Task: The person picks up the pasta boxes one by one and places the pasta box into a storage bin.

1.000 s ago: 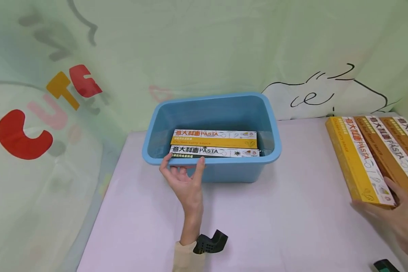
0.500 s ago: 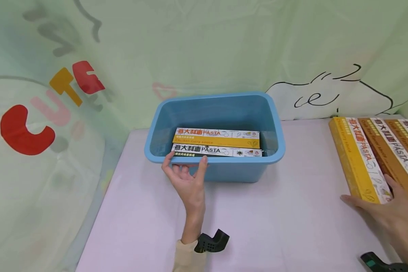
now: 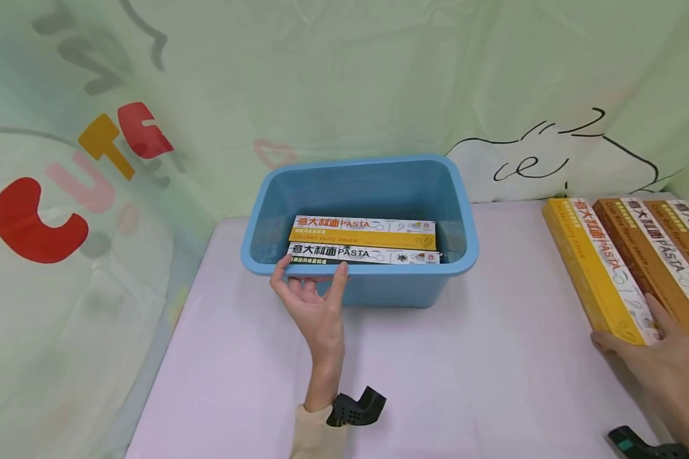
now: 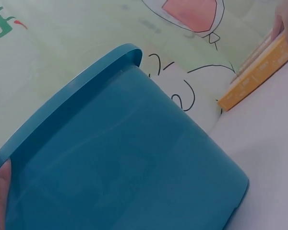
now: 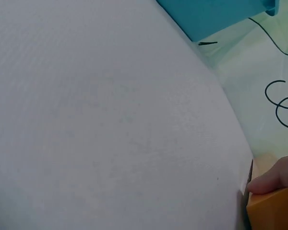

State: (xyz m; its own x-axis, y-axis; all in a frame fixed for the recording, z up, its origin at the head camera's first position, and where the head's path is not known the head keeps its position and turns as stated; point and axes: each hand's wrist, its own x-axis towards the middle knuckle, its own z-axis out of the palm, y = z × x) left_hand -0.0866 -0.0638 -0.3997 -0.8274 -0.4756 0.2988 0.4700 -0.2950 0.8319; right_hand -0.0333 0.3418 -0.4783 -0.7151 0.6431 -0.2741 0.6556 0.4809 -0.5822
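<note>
In the head view my left hand [image 3: 316, 312] grips the front rim of a light blue plastic tub [image 3: 390, 290], its fingers tucked under the edge. Inside the tub lie a yellow-and-white chicken curry pasta box [image 3: 362, 239] and a dark-and-white pasta box [image 3: 367, 253], side by side. At the far right my right hand [image 3: 660, 357] pinches the near end of another yellow pasta box [image 3: 597, 274] between thumb and fingers. In the right wrist view the thumb [image 5: 276, 177] presses on that box's edge. Its underside is hidden.
Two brown pasta boxes [image 3: 654, 261] lie right of the yellow one, the outer one cut off by the frame. A pale tablecloth [image 3: 465, 382] covers the table. Behind hangs a green printed curtain [image 3: 350, 76].
The right thumb spread away from the yellow box, then came onto its side. That box has shifted slightly left, away from the brown ones. My left hand keeps its hold on the rim.
</note>
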